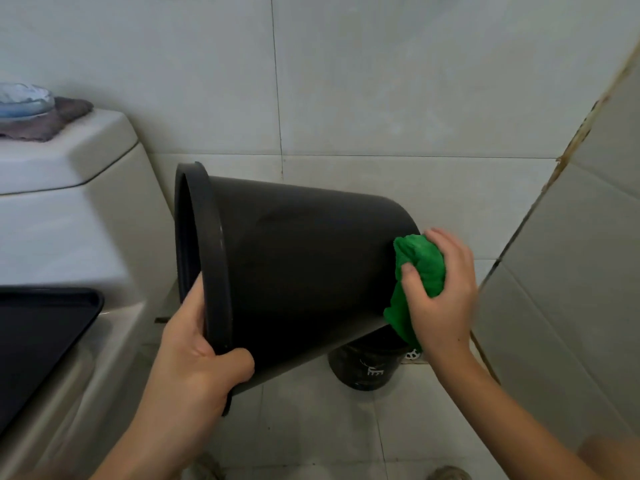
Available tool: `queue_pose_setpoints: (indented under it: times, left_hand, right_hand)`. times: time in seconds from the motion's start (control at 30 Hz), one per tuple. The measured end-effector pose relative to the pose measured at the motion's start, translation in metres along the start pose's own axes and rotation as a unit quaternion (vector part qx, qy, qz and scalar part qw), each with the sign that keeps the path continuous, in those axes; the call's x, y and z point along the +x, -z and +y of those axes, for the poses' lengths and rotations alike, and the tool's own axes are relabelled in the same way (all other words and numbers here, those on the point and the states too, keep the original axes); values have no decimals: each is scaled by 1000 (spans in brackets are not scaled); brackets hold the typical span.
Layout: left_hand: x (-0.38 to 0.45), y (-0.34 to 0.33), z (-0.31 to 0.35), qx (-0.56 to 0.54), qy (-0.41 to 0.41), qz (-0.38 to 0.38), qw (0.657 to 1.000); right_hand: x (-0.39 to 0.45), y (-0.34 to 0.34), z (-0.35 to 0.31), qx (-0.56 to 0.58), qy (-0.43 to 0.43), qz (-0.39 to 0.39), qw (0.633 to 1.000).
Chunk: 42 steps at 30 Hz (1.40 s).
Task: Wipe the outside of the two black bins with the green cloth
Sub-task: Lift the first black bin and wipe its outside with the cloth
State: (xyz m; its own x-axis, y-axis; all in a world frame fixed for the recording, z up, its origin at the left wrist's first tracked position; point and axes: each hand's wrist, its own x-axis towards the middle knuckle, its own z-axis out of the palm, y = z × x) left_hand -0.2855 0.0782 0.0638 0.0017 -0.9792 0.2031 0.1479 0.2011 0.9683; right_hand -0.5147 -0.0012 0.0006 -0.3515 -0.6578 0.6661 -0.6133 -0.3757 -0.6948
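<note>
1. The held black bin (298, 271) lies on its side in the air, its long axis running from the left hand to the right hand: open mouth and rim at the left hand, closed base at the right hand
2. The second black bin (367, 367) stands on the floor below the right hand, mostly hidden under the held bin's base end and apart from both hands
3. The left hand (197, 362) grips the rim, thumb curled over the outside wall and fingers seemingly hooked inside, so it carries the weight
4. The right hand (441, 289) has its fingers curled round the bunched green cloth (420, 268), pressing it against the wall at the base edge
5. My judgement: the unwiped wall lies leftward from the right hand, so the stroke should travel along the axis toward the rim
</note>
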Motion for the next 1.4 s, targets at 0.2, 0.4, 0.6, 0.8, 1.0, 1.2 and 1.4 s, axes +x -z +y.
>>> queue_pose_setpoints:
  times: [0.2,0.4,0.6,0.8,1.0,1.2,1.4]
  left_hand:
    - [-3,-4,-11,70,7,-30,997]
    - [-4,0,-18,88,-5,-8,996]
    - [-5,1,-15,100,-40,-16,994]
    - [-12,-1,-19,165,-67,-52,983]
    - [0,14,-8,180,-131,9,975]
    - [13,24,10,206,-112,-30,972]
    - [30,47,7,180,-26,-18,983]
  right_hand:
    - [13,-2,10,85,-228,-82,966]
    - [6,-6,11,41,-205,-162,964]
    - [29,0,9,75,-234,-32,969]
    - [59,21,7,169,-321,-99,927]
    - [47,20,6,216,-353,-114,903]
    - [28,14,5,221,-371,-73,899]
    - [18,16,-5,228,-315,-65,919]
